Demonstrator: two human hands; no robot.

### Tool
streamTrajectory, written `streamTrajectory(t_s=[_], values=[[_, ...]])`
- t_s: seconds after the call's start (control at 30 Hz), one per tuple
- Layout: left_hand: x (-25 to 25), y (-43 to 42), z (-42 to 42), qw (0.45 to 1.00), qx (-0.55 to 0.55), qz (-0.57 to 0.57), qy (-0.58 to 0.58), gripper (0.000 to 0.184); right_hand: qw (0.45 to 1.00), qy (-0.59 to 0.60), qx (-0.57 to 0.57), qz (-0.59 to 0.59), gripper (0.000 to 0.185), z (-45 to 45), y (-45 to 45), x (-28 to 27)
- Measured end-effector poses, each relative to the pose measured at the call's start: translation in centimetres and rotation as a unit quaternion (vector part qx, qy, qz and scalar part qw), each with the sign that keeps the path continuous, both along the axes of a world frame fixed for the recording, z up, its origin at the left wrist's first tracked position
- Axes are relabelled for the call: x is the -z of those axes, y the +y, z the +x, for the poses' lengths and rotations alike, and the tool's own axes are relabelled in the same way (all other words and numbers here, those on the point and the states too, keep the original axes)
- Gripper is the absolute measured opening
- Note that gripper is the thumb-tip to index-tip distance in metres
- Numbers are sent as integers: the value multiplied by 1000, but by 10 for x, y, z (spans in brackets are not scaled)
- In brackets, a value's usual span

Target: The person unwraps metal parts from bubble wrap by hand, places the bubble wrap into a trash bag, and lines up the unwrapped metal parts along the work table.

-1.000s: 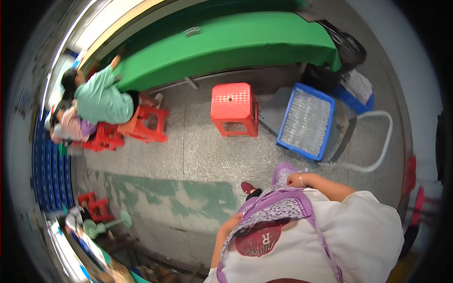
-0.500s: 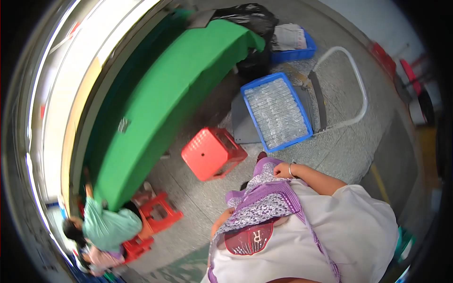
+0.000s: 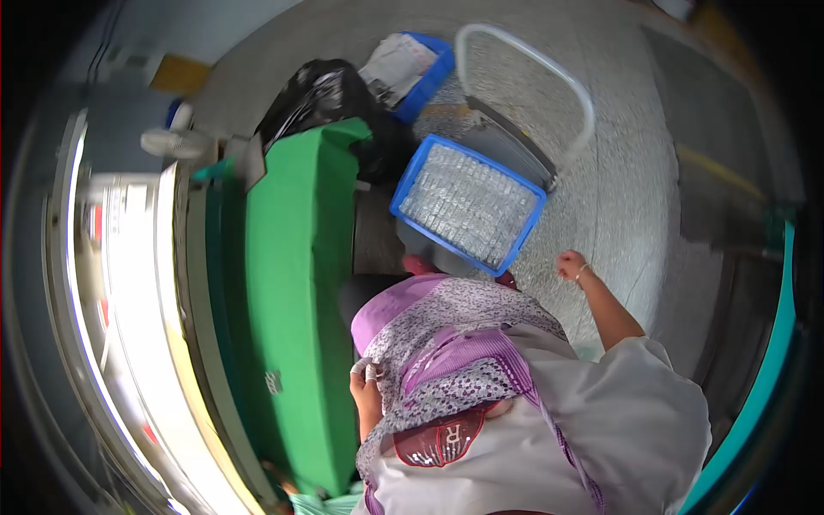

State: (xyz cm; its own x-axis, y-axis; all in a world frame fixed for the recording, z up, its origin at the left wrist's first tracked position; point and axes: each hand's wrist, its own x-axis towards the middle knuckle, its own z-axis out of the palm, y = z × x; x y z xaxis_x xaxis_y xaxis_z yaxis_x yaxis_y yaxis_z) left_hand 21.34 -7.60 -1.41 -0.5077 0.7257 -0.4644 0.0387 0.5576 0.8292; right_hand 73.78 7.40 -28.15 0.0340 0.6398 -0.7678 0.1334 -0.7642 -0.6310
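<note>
My left hand [image 3: 367, 388] is at the edge of my purple patterned apron [image 3: 468, 300], close to the green-covered table [image 3: 296, 300]. White coverings show on two of its fingertips; the fingers are slightly apart and nothing is visible in them. Out to the side over the floor, my right hand [image 3: 571, 264] is loosely curled, with nothing seen in it and a bracelet at the wrist. In front of my feet is a blue crate [image 3: 539, 210], filled with rows of clear, shiny small pieces [image 3: 468, 202].
Beyond the crate lies a cart with a curved pale handle [image 3: 592, 112]. A black plastic bag [image 3: 330, 94] and another blue crate [image 3: 433, 81] with papers stand at the table's far end. A small grey item [image 3: 273, 382] lies on the green cover. Another person's sleeve [image 3: 322, 502] shows low left.
The view has turned, and I am closer to the blue crate. My right hand has swung from the apron out to the side. The red stool has left view.
</note>
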Motion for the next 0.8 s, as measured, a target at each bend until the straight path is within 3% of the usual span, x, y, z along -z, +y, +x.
streamTrajectory(t_s=[0.07, 0.2, 0.3, 0.4, 0.47, 0.53, 0.57, 0.6, 0.63, 0.67, 0.73, 0.8], values=[[-23, 45, -17, 997, 79, 1, 13, 22, 988, 21, 130, -74, 8, 27, -44, 34], [-47, 116, -17, 984, 177, 9, -20, 24, 935, 25, 299, -189, 10, 49, -106, 38], [-48, 167, -20, 964, 266, -18, -28, 26, 923, 42, 341, -176, 10, 33, -138, 30], [-21, 230, -16, 935, 348, -64, -13, 23, 922, 37, 352, -159, 8, -10, -114, 32], [45, 264, -25, 909, 403, -103, 5, 24, 945, 34, 316, -74, 12, -43, -77, 47], [129, 296, -27, 902, 399, -166, -16, 29, 967, -103, 231, 38, 32, -92, -36, 40], [151, 298, -15, 884, 429, -186, 26, 32, 968, -165, 173, 72, 43, -111, -38, 80], [181, 316, -10, 860, 493, -104, 84, 33, 979, -114, 163, 44, 54, -134, -11, 18], [228, 345, -10, 824, 548, -19, 142, 34, 971, -143, 153, 113, 56, -158, 12, 0], [299, 371, -13, 794, 575, 77, 184, 36, 961, -167, 124, 181, 59, -173, 34, 3], [384, 431, 20, 773, 577, 94, 245, 48, 930, -235, 21, 282, 58, -183, 93, 27], [368, 477, 71, 743, 593, 172, 258, 49, 895, -274, -38, 351, 55, -192, 139, 48]])
